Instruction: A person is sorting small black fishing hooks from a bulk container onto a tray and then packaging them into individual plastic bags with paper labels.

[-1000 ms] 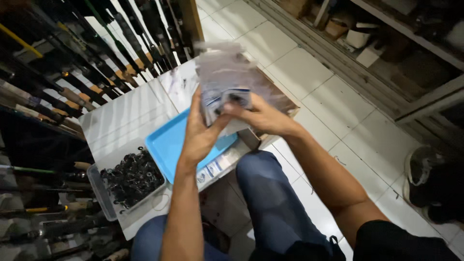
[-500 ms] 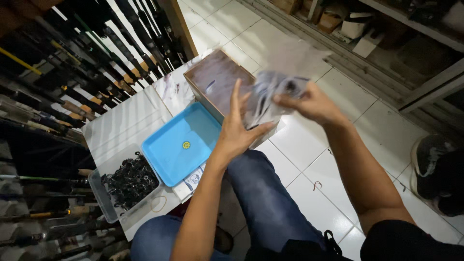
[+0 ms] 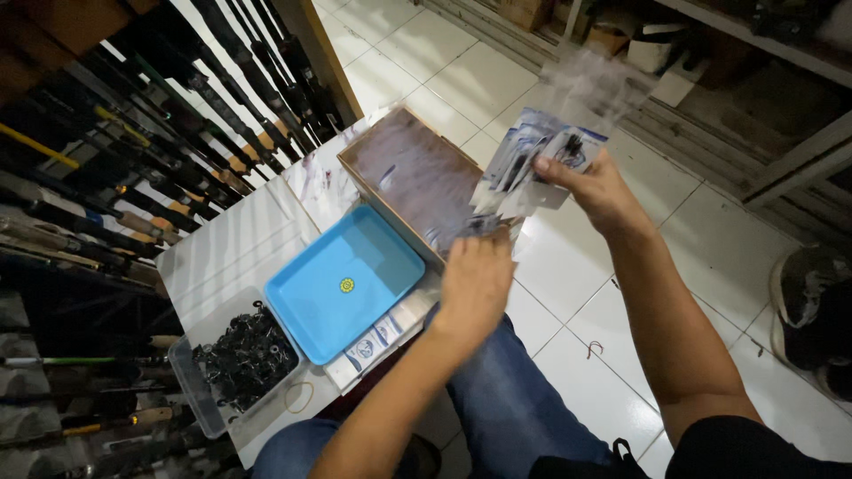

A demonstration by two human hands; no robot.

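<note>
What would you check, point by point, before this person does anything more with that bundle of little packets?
1. Grip on the bundle of packets: right hand clasps it at one end. Ok.
2. Left hand free to help: it hovers palm down below the bundle, at the corner of the brown box; whether it touches a packet, cannot tell.
3. Brown box open and within reach: ok.
4. Blue tray has room: only a small yellow sticker in it. Ok.
5. Clear tub of black parts clear of the hands: ok.
6. Packets all secure: blurred, cannot tell.
</note>
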